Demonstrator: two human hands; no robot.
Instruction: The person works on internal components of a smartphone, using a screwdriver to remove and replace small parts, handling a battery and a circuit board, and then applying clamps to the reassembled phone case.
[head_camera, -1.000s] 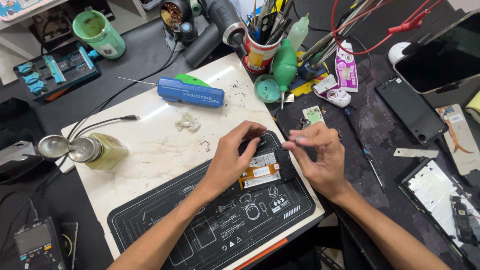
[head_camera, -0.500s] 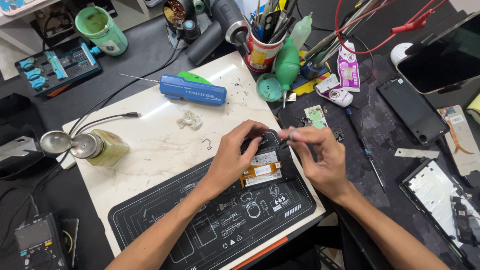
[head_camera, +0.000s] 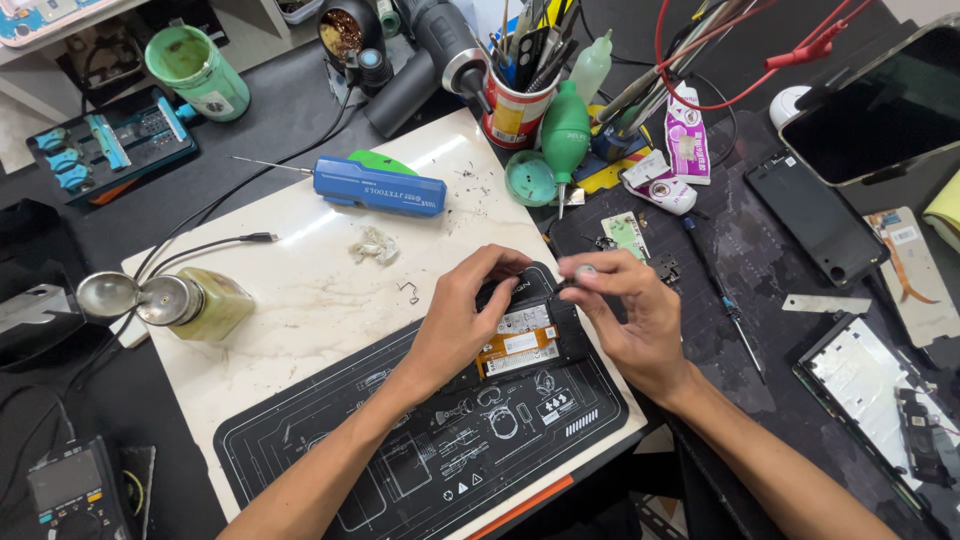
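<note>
both hands, left (head_camera: 468, 310) and right (head_camera: 628, 315), grip an opened phone (head_camera: 525, 340) on a black mat (head_camera: 420, 450).

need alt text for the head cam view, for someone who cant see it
Two bare hands work on an opened phone lying on a black repair mat: the left hand steadies it while the right hand pinches a small tool at its top edge. A blue tool, a tool cup and phone parts lie around.

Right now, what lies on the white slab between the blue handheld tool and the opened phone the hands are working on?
In the head view, between the blue tool and the opened phone the white slab carries a crumpled whitish wad and a small bent wire bit; otherwise bare.
</note>
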